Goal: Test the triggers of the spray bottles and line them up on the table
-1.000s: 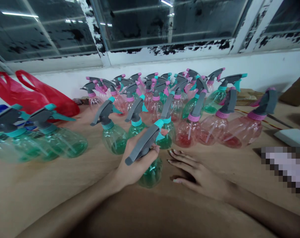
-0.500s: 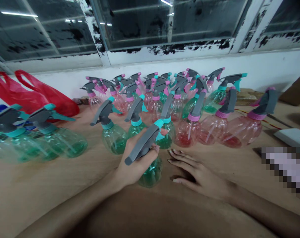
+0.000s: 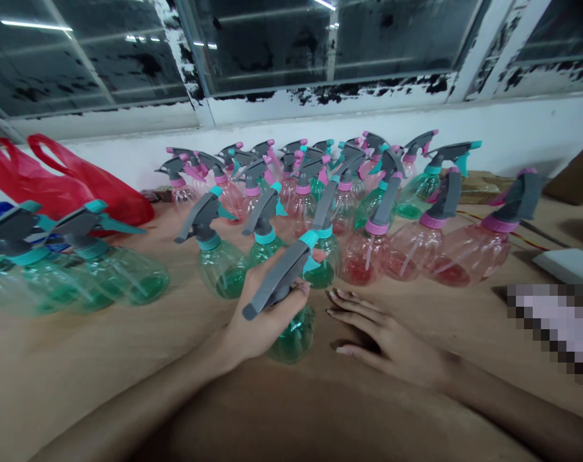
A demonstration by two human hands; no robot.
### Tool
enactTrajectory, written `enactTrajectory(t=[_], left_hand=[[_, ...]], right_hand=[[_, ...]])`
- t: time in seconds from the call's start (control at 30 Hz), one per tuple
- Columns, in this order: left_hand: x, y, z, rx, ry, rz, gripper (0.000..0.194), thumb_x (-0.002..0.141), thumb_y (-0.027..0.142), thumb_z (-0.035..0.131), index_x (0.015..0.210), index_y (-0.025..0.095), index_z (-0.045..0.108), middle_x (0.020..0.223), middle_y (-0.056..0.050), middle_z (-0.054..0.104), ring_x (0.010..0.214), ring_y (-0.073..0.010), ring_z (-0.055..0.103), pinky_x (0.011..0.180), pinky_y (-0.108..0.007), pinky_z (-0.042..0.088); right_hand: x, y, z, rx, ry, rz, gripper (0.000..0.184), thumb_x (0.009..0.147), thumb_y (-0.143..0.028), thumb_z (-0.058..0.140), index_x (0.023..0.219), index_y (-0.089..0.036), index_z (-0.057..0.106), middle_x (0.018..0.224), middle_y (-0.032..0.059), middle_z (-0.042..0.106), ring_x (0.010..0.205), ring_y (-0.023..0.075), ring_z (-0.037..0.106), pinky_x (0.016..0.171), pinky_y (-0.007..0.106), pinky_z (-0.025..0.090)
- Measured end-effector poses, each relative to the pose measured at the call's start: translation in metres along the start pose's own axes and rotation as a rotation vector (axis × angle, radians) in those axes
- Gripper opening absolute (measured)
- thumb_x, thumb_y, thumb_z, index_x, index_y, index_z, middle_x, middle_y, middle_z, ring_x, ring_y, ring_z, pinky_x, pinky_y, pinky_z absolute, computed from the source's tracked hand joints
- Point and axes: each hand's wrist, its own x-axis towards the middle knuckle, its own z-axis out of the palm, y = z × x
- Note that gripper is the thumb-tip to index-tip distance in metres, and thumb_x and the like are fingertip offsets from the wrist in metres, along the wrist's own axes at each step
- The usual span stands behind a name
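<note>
My left hand (image 3: 257,324) is wrapped round the neck of a green spray bottle (image 3: 294,337) with a grey and turquoise trigger head. The bottle stands on the wooden table near its front edge, and the hand hides its collar. To its right, my right hand (image 3: 375,330) rests on the tabletop, fingers stretched out and holding nothing. Just beyond the hands is a row of spray bottles: green ones such as this green spray bottle (image 3: 223,273), and pink ones such as this pink spray bottle (image 3: 365,260). Coloured liquid lies in their bottoms.
More pink and green spray bottles (image 3: 301,208) crowd the back by the wall. Several green bottles (image 3: 144,273) stand at the left, before a red plastic bag (image 3: 113,199). At the right are a cardboard box (image 3: 575,176), a white device (image 3: 568,264) and a blurred-out object (image 3: 558,324).
</note>
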Motion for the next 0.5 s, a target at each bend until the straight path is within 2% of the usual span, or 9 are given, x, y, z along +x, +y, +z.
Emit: enactTrajectory(t=[0.27,0.5], left_hand=[[0.0003,-0.0044,-0.0019,0.029,-0.008,0.017,0.004,0.075,0.025,0.049,0.077,0.024,0.052,0.072,0.002,0.060,0.062,-0.0161,0.057,0.059,-0.029,0.045],[0.0037,-0.0047,-0.0058,-0.033,-0.081,0.051,0.021,0.074,0.020,0.050,0.092,0.025,0.060,0.069,0.003,0.058,0.059,-0.0152,0.055,0.058,-0.028,0.046]], right_hand=[[0.0002,0.0035,0.0010,-0.005,-0.004,-0.016,0.052,0.088,-0.048,0.049,0.135,-0.026,0.042,0.147,0.0016,0.034,0.136,0.0222,0.027,0.110,0.044,0.028],[-0.0006,0.0030,0.0015,0.008,0.007,-0.006,0.051,0.088,-0.047,0.049,0.135,-0.026,0.043,0.147,0.0016,0.034,0.136,0.0217,0.027,0.110,0.044,0.029]])
